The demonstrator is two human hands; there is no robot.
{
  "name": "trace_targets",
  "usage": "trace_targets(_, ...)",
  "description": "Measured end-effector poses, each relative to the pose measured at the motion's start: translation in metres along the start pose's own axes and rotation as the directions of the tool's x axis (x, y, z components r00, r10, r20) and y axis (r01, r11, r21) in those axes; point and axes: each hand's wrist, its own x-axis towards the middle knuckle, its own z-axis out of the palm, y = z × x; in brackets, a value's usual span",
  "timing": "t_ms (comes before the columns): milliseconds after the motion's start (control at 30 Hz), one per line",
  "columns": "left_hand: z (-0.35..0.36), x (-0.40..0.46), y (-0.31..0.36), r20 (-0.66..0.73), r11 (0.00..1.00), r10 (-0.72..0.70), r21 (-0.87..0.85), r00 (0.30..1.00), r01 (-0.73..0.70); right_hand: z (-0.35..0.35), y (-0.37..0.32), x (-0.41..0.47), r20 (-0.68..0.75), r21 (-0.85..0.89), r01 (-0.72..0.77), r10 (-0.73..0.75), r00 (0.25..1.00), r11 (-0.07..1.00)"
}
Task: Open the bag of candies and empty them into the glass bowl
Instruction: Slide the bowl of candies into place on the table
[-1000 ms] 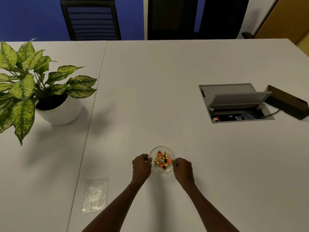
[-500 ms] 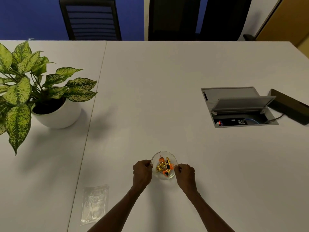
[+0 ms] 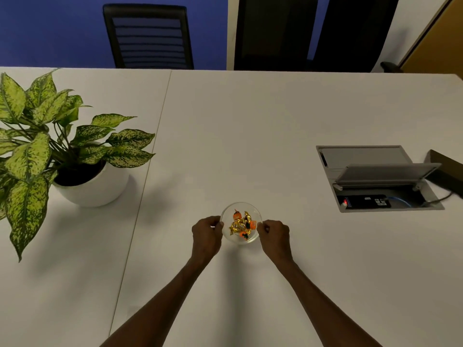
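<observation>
Bag gone; bowl (image 3: 241,222) between left hand (image 3: 207,235) and right hand (image 3: 274,236).

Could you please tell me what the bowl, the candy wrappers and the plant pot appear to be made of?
The bowl looks like clear glass, possibly clear plastic: the table shows through its wall. The candy wrappers look like shiny metallic foil, gold and orange, creased and glinting. The plant pot seems to be smooth white ceramic or plastic with a matte finish; the look leaves it open.

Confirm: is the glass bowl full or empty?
Partly filled: the glass bowl holds gold and orange wrapped candies across its bottom, well below the rim.
</observation>
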Motion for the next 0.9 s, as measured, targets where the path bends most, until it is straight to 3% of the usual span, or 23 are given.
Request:
trace_targets(467, 0.000, 0.112, -0.001, -0.103, 0.998, -0.068, -0.016, 0.992, 0.066, 0.051, -0.029, 0.109, 0.024, -0.008, 0.009, -0.009, 1.000, 1.000)
trace_targets(900, 0.009, 0.150, -0.014, -0.150, 0.995, -0.102, -0.030, 0.983, 0.098, 0.079, -0.021, 0.145, 0.048, 0.001, 0.003, -0.003, 0.999, 1.000)
